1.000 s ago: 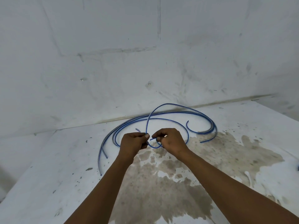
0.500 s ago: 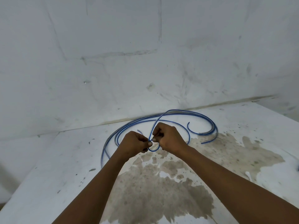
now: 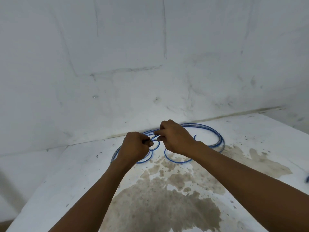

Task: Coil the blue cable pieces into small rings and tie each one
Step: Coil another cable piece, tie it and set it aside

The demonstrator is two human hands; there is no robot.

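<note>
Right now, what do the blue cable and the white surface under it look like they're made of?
Blue cable: probably plastic-sheathed wire, smooth with a slight sheen; it holds springy curves. White surface: hard and matte, maybe painted concrete or stone, judging by its specks and brown stain; I can't tell which.

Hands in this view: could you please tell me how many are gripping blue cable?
2: the left hand and the right hand both pinch the blue cable mid-frame.

thin blue cable pieces (image 3: 215,139) lie in loose curves, one looped small.
</note>
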